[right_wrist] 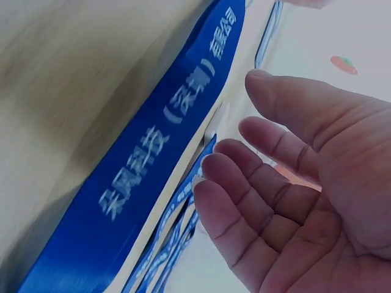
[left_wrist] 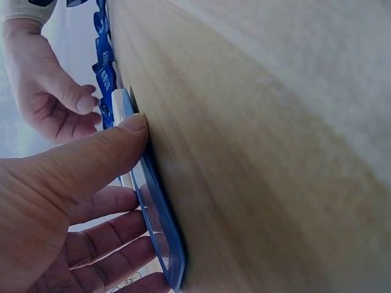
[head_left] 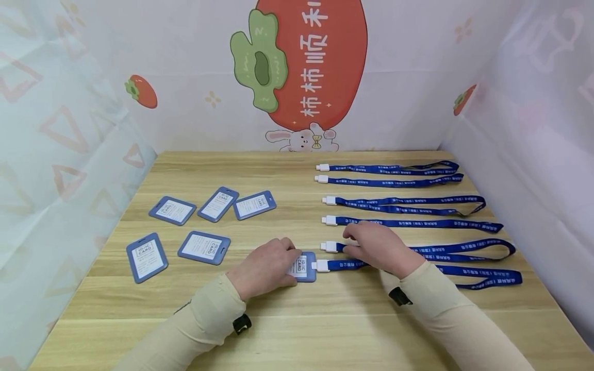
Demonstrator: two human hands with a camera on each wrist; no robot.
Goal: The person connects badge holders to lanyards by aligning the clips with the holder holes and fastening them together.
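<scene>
My left hand (head_left: 265,268) grips a blue ID card holder (head_left: 304,269) on the table by its long edges. In the left wrist view the thumb (left_wrist: 133,124) lies along one edge of the holder (left_wrist: 160,204) and the fingers along the other. A white clip (head_left: 321,266) at the holder's right end joins it to the nearest blue lanyard (head_left: 350,265), which runs right under my right hand (head_left: 382,248). That hand is over the lanyard with its fingers loosely bent. In the right wrist view nothing lies between its fingers, and the printed strap (right_wrist: 146,146) passes beside them.
Several loose blue card holders (head_left: 204,247) lie on the left side of the wooden table (head_left: 297,330). Several more blue lanyards (head_left: 417,223) with white clips lie in rows on the right. Printed cloth (head_left: 185,62) walls the back and both sides.
</scene>
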